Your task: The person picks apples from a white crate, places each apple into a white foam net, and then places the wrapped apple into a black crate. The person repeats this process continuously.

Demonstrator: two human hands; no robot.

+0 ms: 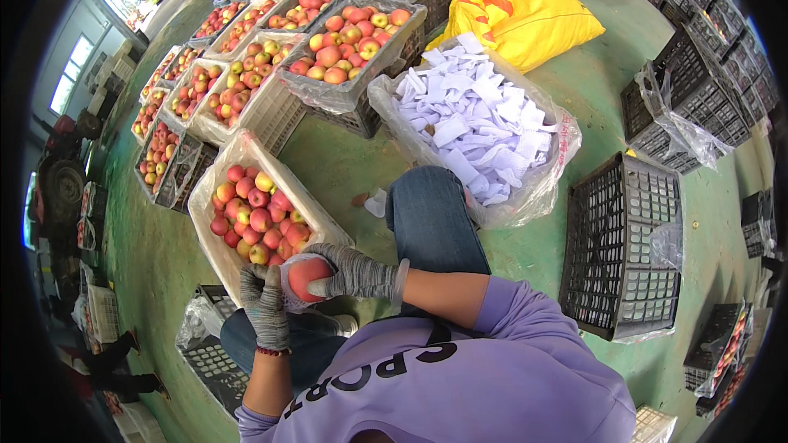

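Observation:
Both my hands wear grey knitted gloves and meet at the near end of a lined crate (332,224) of red and yellow apples (260,219). My right hand (357,272) grips a red apple (308,278), its thumb across the fruit. A white foam net (292,303) wraps the apple's left side and underside. My left hand (265,301) holds the netted side, fingers pointing up. Beyond my knee, a plastic-lined crate (394,123) is heaped with white foam nets (474,123).
Several filled apple crates (271,117) stand ahead and left. A yellow sack (523,12) lies behind the nets. To the right is a black plastic crate (622,246), with more black crates (689,98) beyond. Another black crate (215,357) sits by my left leg.

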